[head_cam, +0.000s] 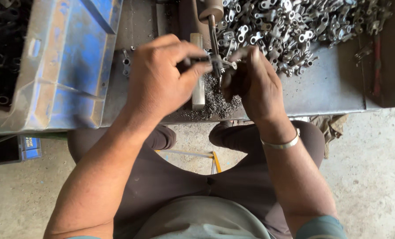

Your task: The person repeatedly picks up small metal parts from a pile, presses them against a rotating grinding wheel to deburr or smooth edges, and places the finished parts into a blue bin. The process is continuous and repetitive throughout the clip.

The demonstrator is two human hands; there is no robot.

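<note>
My left hand (160, 77) and my right hand (253, 82) meet over the front of a metal workbench (330, 88). Both pinch a small dark metal part (218, 65) held between their fingertips, right at the tip of a thin spindle (212, 31) that comes down from a round machine head. Under the hands lies a flat grey metal bar (198, 95) with a heap of dark metal shavings (215, 104) beside it. A silver bangle (280, 144) circles my right wrist.
A big pile of small silvery metal parts (290, 26) covers the bench's far right. A worn blue plastic crate (69, 57) stands at the left, and a bin of dark parts (0, 48) beyond it. My knees and a concrete floor (374, 177) are below.
</note>
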